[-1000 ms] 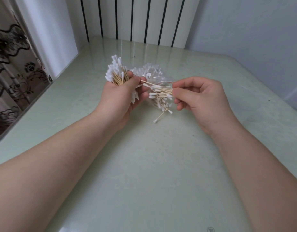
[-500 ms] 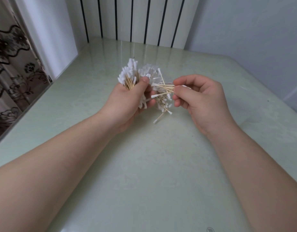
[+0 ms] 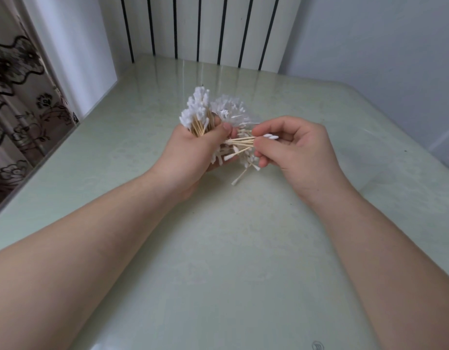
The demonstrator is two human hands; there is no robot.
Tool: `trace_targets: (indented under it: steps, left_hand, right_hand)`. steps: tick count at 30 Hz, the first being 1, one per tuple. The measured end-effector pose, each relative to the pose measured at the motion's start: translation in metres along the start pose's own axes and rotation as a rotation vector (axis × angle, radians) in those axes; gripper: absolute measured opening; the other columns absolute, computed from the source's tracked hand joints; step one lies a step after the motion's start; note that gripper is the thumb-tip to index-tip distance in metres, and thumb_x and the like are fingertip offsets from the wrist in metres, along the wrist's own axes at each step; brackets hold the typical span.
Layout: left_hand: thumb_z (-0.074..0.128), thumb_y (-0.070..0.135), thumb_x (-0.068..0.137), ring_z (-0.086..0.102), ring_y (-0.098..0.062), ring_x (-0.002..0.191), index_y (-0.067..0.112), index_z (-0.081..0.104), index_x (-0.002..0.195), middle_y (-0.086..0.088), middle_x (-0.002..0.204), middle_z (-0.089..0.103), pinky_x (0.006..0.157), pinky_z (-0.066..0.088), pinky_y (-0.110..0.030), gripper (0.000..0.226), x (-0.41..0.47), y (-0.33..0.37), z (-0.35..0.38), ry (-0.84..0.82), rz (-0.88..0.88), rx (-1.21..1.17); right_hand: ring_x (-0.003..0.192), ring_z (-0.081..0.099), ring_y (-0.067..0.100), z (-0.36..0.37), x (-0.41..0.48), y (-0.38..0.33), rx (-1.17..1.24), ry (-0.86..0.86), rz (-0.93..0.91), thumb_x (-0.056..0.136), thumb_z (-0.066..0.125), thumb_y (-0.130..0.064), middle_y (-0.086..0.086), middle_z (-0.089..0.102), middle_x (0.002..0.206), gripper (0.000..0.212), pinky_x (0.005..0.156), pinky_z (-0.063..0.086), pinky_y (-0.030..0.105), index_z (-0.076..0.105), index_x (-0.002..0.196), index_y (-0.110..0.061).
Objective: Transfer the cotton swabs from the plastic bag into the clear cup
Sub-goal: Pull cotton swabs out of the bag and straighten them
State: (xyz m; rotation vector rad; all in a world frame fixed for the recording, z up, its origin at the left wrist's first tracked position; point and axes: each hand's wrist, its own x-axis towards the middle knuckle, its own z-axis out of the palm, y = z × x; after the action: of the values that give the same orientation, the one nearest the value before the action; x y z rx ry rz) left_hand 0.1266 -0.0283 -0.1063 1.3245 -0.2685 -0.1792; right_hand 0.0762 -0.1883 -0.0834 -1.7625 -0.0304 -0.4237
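A pale green, glossy worktop (image 3: 218, 261) fills a room corner, with a white panel (image 3: 205, 26) striped in black behind the bag (image 3: 231, 113), a flowered curtain (image 3: 18, 109) far to its left and a plain wall (image 3: 370, 46) to its right.

Over the last second the left hand (image 3: 193, 152) has brought its bundle (image 3: 197, 111) of swabs in from further left, so that the white heads now stand upright just beside the crinkled bag. That hand is closed in a fist round the bundle's sticks, its thumb lying across the front. The right hand (image 3: 291, 147), right of the bag, has barely shifted. Its thumb and fingers pinch a small bunch (image 3: 240, 142) lying level, one cotton head poking out past the fingers. The bunch's other end reaches the left hand, below the bag.

This looks like gathering rather than delivery: swabs are being drawn from the bag and collected in the left fist, and none has gone into a cup. No cup is in view, so the drop-off is yet to come.

A few strays (image 3: 240, 176) hang or lie below the bag, one tip touching the worktop; they will need picking up. The bag's loose plastic sits between the hands and hides how many swabs remain inside.
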Motion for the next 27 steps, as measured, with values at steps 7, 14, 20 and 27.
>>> trace_targets:
  steps: [7, 14, 20, 27]
  left_hand:
    - [0.057, 0.016, 0.103, 0.053, -0.009, 0.057, 0.017, 0.053, 0.085, 0.004, 0.064, 0.051, 0.069, 0.054, -0.032, 0.018, 0.008, 0.002, -0.006, 0.143, 0.024, -0.001]
    - [0.061, 0.025, 0.1, 0.068, -0.016, 0.083, 0.01, 0.068, 0.088, -0.008, 0.083, 0.069, 0.082, 0.057, -0.043, 0.021, 0.004, -0.005, -0.007, -0.077, 0.196, 0.281]
    - [0.061, 0.006, 0.1, 0.07, -0.018, 0.086, 0.006, 0.065, 0.118, -0.018, 0.108, 0.071, 0.073, 0.061, -0.035, 0.018, -0.006, -0.004, -0.004, -0.391, 0.121, 0.3]
    - [0.056, 0.001, 0.102, 0.056, -0.017, 0.061, 0.031, 0.062, 0.093, 0.002, 0.078, 0.064, 0.055, 0.049, -0.027, 0.032, -0.003, -0.005, -0.003, -0.383, 0.21, 0.397]
  right_hand:
    - [0.049, 0.044, 0.015, -0.008, 0.004, 0.0, 0.003, 0.092, 0.017, 0.075, 0.061, 0.011, 0.002, 0.055, 0.055, 0.031, 0.049, 0.036, 0.024, 0.072, 0.071, -0.018]
    - [0.053, 0.042, 0.018, -0.006, 0.003, 0.004, -0.049, 0.024, 0.046, 0.067, 0.064, -0.003, -0.003, 0.054, 0.054, 0.022, 0.058, 0.032, 0.034, 0.075, 0.07, -0.022]
    - [0.052, 0.052, 0.015, -0.006, 0.002, 0.001, 0.011, 0.0, 0.04, 0.084, 0.071, 0.004, 0.001, 0.065, 0.063, 0.02, 0.056, 0.046, 0.024, 0.073, 0.092, -0.014]
    - [0.062, 0.062, 0.017, -0.009, 0.005, 0.002, 0.159, 0.036, 0.06, 0.091, 0.068, -0.002, 0.008, 0.07, 0.072, 0.011, 0.054, 0.048, 0.025, 0.073, 0.098, -0.009]
